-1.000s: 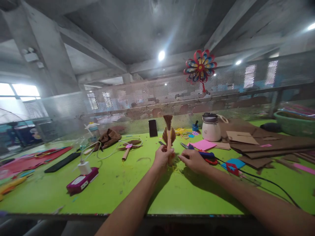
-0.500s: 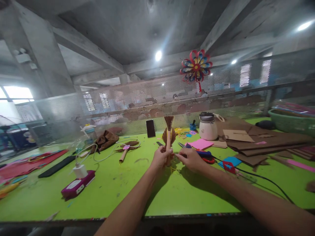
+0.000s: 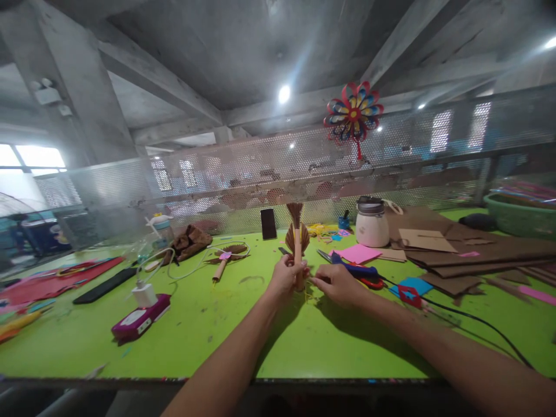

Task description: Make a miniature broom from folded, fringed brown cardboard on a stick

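Observation:
My left hand [image 3: 285, 277] is closed around a tan paper tube [image 3: 297, 246] held upright near the middle of the table. Brown pleated paper fans [image 3: 295, 214] spread from its top and behind it. Just to the right, my right hand [image 3: 336, 284] has thumb and forefinger pinched close to the tube's lower end; whatever sits between them is too small to make out. Thin yellow strands [image 3: 307, 296] show below the tube. A similar brown paper piece with a tan tube [image 3: 220, 270] and a pink bit lies on the left.
Behind my right hand lie a blue tool [image 3: 354, 270] with a black cable, pink paper [image 3: 357, 253] and a white jar [image 3: 372, 226]. Brown paper sheets [image 3: 469, 246] spread at right, near a green basket [image 3: 521, 215]. A phone [image 3: 268, 224] stands behind; a purple power strip [image 3: 141, 318] is at left.
The whole scene has shifted slightly right in view as the camera turned. My right fingertips are a little farther from the tube; my left hand keeps its hold.

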A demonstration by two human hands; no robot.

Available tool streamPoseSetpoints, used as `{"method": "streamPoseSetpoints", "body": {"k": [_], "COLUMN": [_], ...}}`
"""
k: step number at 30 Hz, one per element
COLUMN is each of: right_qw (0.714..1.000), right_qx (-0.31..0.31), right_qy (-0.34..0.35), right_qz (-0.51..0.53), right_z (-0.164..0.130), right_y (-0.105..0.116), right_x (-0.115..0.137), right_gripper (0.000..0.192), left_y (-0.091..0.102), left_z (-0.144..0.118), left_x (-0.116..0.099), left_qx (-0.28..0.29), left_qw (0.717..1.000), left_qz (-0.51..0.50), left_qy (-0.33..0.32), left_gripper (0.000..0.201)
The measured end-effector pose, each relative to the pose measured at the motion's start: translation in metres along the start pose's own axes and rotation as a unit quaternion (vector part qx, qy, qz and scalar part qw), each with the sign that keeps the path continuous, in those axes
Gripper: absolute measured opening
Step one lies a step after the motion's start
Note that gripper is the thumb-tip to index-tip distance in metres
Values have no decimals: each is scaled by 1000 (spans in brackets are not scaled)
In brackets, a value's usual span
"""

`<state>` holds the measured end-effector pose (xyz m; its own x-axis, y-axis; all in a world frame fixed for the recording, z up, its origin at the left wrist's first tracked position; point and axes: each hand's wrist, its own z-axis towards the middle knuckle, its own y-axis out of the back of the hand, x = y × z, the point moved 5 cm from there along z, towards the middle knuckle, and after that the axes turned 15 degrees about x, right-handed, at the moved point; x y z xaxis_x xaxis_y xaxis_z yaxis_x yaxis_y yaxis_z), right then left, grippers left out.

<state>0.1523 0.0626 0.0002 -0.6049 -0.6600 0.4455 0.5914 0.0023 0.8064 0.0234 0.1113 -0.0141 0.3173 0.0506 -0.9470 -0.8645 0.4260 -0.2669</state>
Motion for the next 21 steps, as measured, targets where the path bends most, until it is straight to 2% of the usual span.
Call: {"method": "streamPoseSetpoints", "body": {"k": [8,15,21], "right_qw": [999,998,998], "right_qx": [38,48,54], "right_qy": [-13,-19,-7], "right_qz": [-19,-22,-33], "right_z": [-1,-1,-1], "right_y": [-3,-3,-4], "right_x": [8,8,8], "right_gripper": [27,26,25], "left_y": [3,1,2], "left_z": [2,-2,-5], "left_x": [3,-2,-5], "left_qx": [-16,-17,-47], "left_qw": [1000,1000,998], "left_qz": [-6,2,19], "left_qy": [13,20,22], "left_gripper": [20,18,14]}}
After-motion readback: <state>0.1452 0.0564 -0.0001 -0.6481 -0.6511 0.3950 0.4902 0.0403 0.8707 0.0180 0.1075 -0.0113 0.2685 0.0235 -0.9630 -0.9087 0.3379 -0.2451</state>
